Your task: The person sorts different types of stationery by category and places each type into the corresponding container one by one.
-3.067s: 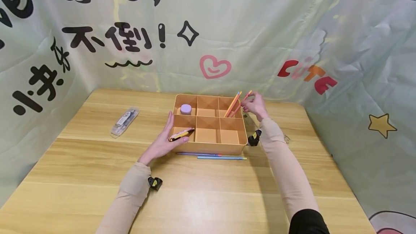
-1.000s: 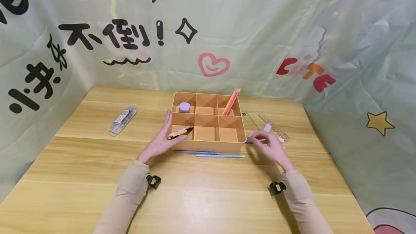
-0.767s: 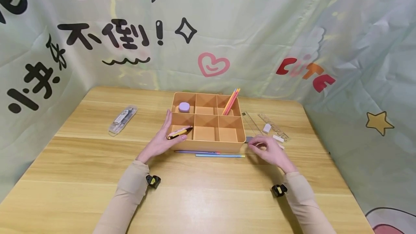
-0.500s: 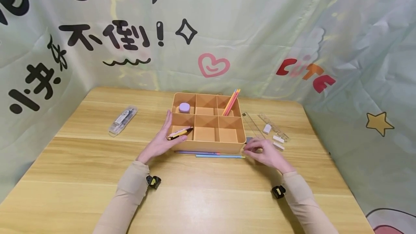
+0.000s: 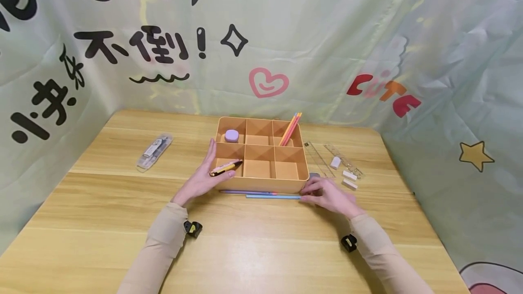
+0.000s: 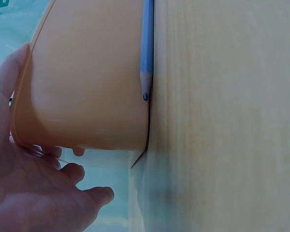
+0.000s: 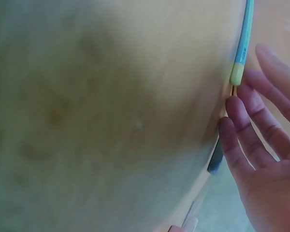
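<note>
The light orange organizer box (image 5: 265,186) has several compartments. My left hand (image 5: 202,180) rests at its front left corner, fingers along the side wall and thumb over the front rim, as the left wrist view also shows. Pens (image 5: 226,167) lie in the compartment beside that thumb. Along the box's front lie a blue pencil (image 5: 271,197) and a purple-blue pencil (image 5: 245,192). My right hand (image 5: 328,196) is at the blue pencil's right end, fingers extended. In the right wrist view, the fingers (image 7: 253,140) stand beside the pencil's yellow end (image 7: 237,74), not closed round it.
Several upright pencils (image 5: 291,128) lean in the back right compartment; a lilac item (image 5: 231,136) sits back left. Right of the box lie clear rulers (image 5: 345,160), white erasers (image 5: 349,175) and a partly hidden grey object (image 5: 313,175). A clear plastic case (image 5: 154,152) lies left.
My right hand has let go of a red pencil in the back right compartment, come forward past the erasers and slid left to the blue pencil's end. My left hand stays at the box.
</note>
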A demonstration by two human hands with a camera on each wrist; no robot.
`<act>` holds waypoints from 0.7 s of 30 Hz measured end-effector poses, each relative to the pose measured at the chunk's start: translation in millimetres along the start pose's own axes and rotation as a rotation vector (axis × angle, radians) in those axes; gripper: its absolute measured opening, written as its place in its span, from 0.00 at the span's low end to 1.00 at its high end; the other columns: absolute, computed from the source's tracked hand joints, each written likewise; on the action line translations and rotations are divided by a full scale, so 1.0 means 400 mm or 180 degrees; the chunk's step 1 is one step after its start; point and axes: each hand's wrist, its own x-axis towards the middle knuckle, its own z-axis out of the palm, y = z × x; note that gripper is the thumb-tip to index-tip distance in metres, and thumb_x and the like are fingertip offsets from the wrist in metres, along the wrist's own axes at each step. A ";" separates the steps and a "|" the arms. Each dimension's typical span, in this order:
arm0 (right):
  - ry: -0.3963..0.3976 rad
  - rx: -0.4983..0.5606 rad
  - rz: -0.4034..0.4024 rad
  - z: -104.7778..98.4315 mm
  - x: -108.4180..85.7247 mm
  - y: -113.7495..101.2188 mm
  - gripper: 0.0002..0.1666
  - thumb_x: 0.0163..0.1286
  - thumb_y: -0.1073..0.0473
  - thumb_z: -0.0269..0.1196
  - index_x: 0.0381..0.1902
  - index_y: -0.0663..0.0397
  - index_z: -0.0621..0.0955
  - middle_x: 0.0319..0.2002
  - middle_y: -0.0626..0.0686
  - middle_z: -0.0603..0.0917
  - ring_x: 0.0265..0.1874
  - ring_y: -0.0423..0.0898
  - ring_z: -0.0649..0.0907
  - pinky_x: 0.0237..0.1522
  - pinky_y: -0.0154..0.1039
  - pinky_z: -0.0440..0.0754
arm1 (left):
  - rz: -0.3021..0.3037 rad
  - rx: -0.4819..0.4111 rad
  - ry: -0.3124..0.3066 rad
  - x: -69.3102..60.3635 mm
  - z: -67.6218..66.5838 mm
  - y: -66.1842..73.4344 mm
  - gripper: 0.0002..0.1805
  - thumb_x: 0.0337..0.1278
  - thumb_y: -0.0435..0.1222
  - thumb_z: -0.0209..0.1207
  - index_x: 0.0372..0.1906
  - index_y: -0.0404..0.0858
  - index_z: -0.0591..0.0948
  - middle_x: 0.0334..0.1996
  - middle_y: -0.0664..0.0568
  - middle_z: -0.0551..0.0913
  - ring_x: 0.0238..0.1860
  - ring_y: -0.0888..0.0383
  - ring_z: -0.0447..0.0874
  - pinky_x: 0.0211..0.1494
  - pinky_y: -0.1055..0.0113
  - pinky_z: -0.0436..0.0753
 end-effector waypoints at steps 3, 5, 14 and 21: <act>-0.0042 -0.0056 0.0069 0.003 0.003 -0.001 0.07 0.58 0.63 0.74 0.37 0.54 0.91 0.37 0.50 0.89 0.38 0.45 0.83 0.41 0.36 0.81 | 0.0000 -0.0008 -0.0001 0.000 0.000 0.000 0.61 0.62 0.55 0.63 0.81 0.49 0.29 0.79 0.64 0.20 0.83 0.44 0.26 0.80 0.34 0.39; -0.0083 -0.0095 0.0104 0.003 0.005 -0.002 0.07 0.59 0.63 0.74 0.37 0.54 0.91 0.37 0.49 0.89 0.38 0.44 0.84 0.42 0.37 0.81 | 0.0006 -0.0013 0.0002 0.000 -0.001 0.000 0.62 0.62 0.55 0.63 0.81 0.49 0.29 0.79 0.64 0.20 0.83 0.44 0.26 0.80 0.34 0.39; -0.0095 -0.0413 -0.0026 0.008 0.014 -0.004 0.04 0.59 0.62 0.74 0.34 0.53 0.91 0.33 0.48 0.90 0.35 0.44 0.86 0.39 0.36 0.82 | 0.0025 -0.0029 0.0007 -0.004 0.000 0.004 0.62 0.62 0.54 0.64 0.81 0.48 0.29 0.80 0.62 0.20 0.83 0.44 0.25 0.81 0.34 0.38; -0.0142 -0.0589 -0.0054 0.010 0.018 -0.012 0.04 0.60 0.63 0.73 0.34 0.55 0.91 0.34 0.50 0.90 0.35 0.46 0.87 0.40 0.38 0.85 | 0.0033 -0.0037 0.0007 -0.002 -0.001 0.003 0.62 0.62 0.54 0.64 0.81 0.49 0.29 0.80 0.63 0.20 0.83 0.44 0.25 0.80 0.34 0.38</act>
